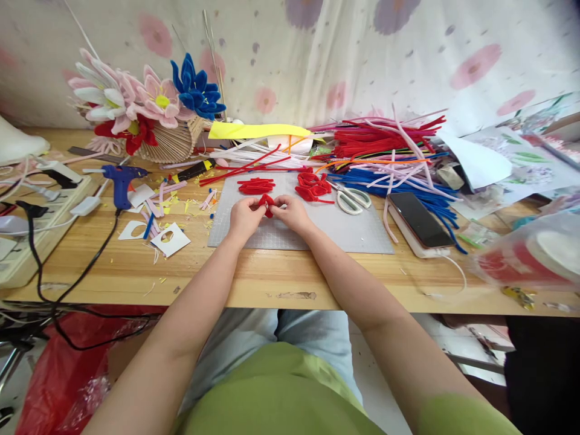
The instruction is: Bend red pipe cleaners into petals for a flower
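Note:
Between my two hands is a small piece of bent red pipe cleaner (267, 204), pinched from both sides. My left hand (246, 219) grips its left side with thumb and fingers closed. On the other side, my right hand (292, 212) pinches it the same way. Both hands are over the grey cutting mat (348, 232). Just beyond them lies a pile of short red pipe cleaner pieces (256, 186). A heap of looped red pipe cleaners (312, 185) sits to the right, beside scissors (351, 199) with pale handles.
A blue glue gun (121, 181) and a power strip (49, 232) with cables stand left. Fuzzy flowers (156, 99) rise behind. Red pipe cleaners (376, 142) and blue ones (421, 196) are heaped at back right, near a phone (419, 219) and a bagged cup (521, 260).

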{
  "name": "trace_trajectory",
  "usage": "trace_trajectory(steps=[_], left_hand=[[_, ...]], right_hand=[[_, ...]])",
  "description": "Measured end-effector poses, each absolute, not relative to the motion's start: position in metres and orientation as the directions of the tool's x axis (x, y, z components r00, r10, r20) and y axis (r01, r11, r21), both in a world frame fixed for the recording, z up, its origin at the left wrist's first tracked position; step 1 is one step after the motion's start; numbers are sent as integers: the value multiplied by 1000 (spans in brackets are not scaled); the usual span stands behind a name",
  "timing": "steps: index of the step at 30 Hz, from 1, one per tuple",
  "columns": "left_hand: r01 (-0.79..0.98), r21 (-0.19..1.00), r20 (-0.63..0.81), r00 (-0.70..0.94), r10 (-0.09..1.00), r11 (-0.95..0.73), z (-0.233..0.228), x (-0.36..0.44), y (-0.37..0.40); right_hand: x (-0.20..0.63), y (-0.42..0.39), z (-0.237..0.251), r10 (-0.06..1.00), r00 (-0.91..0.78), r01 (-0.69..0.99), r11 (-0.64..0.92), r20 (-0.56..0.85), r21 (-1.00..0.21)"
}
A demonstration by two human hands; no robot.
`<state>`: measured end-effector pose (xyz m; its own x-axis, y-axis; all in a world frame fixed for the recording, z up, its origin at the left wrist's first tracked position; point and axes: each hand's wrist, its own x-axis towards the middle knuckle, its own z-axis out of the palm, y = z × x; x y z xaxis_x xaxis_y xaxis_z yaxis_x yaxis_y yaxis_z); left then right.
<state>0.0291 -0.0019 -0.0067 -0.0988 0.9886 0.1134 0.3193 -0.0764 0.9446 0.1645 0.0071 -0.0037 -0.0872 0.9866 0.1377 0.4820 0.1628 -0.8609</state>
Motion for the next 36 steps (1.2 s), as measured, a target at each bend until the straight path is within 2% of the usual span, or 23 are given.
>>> trace_trajectory(steps=[3, 8, 11, 17, 20, 28, 36], left_hand=[[318, 946, 110, -124, 986, -65, -5, 30, -3], [213, 973, 101, -34, 994, -91, -6, 30, -2], [209, 974, 96, -41, 995, -85, -7, 30, -1], [264, 961, 117, -122, 986, -81, -7, 30, -1], [298, 950, 131, -107, 986, -94, -8, 30, -1], [335, 904, 291, -22, 956, -267, -15, 25, 7], [230, 970, 93, -50, 994, -79, -12, 28, 3]], right_hand=[[166, 8, -5, 987, -112, 442, 154, 116, -884], [168, 11, -7, 984, -162, 343, 126, 74, -931], [169, 12, -8, 983, -175, 292, 104, 54, -951], [172, 13, -7, 987, -150, 307, 109, 65, -946], [171, 13, -7, 988, -135, 322, 111, 70, -940], [170, 9, -4, 972, -220, 303, 144, 78, -942], [168, 12, -8, 985, -142, 440, 153, 99, -885]])
